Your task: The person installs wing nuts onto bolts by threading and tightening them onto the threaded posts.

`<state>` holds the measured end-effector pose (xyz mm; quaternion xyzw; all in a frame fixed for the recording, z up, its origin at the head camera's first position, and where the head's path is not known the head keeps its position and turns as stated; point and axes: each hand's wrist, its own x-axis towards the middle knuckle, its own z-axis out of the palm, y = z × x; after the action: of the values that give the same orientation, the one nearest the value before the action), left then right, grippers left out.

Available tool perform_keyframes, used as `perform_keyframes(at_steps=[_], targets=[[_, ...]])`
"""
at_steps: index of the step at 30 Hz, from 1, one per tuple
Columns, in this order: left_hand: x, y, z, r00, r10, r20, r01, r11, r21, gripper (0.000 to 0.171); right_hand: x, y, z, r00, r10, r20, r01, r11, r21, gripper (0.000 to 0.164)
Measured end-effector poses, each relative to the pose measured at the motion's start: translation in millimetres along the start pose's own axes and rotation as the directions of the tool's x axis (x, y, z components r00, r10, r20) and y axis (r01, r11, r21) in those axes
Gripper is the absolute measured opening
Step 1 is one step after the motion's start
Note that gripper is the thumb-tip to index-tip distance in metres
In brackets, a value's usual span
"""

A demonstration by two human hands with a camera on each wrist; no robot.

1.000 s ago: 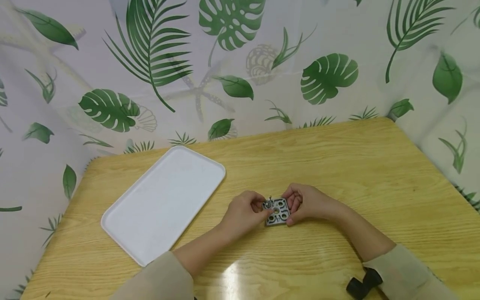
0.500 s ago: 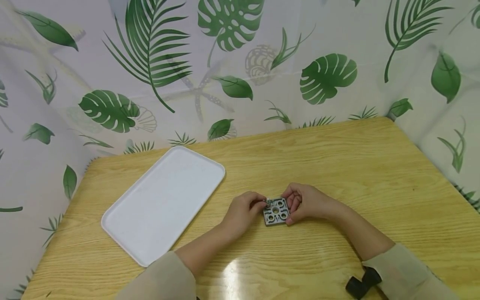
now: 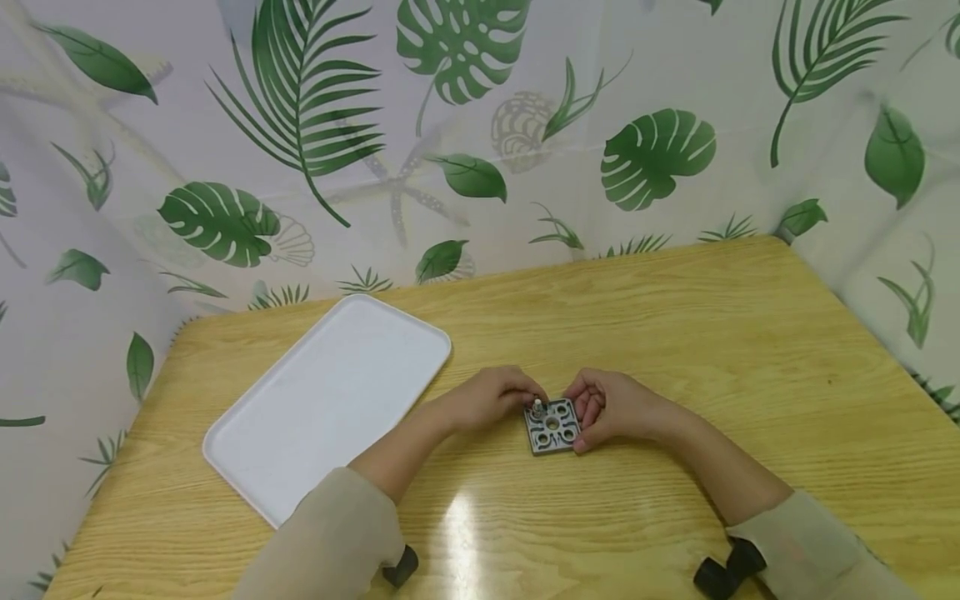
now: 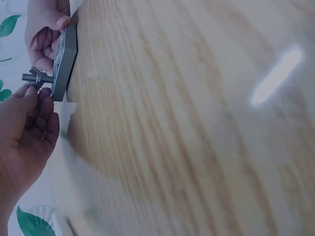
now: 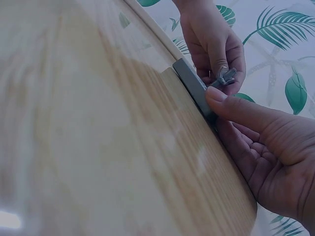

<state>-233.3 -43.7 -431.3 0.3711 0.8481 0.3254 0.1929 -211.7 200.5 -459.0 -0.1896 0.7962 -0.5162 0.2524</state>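
Note:
A square grey metal plate (image 3: pixel 553 444) with several round holes lies flat on the table. From its far left corner rises a threaded bolt (image 4: pixel 26 77), upright, carrying a wing nut (image 4: pixel 36 72). My left hand (image 3: pixel 483 400) reaches in from the left and pinches the wing nut between thumb and fingers; in the right wrist view the left thumb touches one wing (image 5: pixel 224 73). My right hand (image 3: pixel 618 406) grips the plate's right edge, thumb at the near right corner and fingers curled by the far side. Part of the left fingertips is hidden behind the bolt.
A white rectangular tray (image 3: pixel 330 400) lies at the left of the wooden table (image 3: pixel 675 333), partly covered by my left sleeve. Behind the table hangs a leaf-patterned cloth (image 3: pixel 555 167). A black wrist device (image 3: pixel 723 571) shows at my right cuff.
My left hand has moved from the plate's left side toward its far left corner, and the thumb has come off the plate's top. My right hand and the plate have stayed nearly still.

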Motion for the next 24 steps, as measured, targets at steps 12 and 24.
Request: perform_keyframes(at_steps=[12, 24], targets=[[5.1, -2.3, 3.6, 1.0, -0.027, 0.012, 0.028, 0.998, -0.05, 0.025, -1.7, -1.1, 0.4, 1.0, -0.01, 0.004, 0.01, 1.0, 0.004, 0.065], [-19.7, 14.0, 26.1, 0.892, -0.197, -0.408, 0.145, 0.977, -0.155, 0.025, -2.5, -2.6, 0.8, 1.0, -0.001, -0.009, 0.001, 1.0, -0.002, 0.066]])
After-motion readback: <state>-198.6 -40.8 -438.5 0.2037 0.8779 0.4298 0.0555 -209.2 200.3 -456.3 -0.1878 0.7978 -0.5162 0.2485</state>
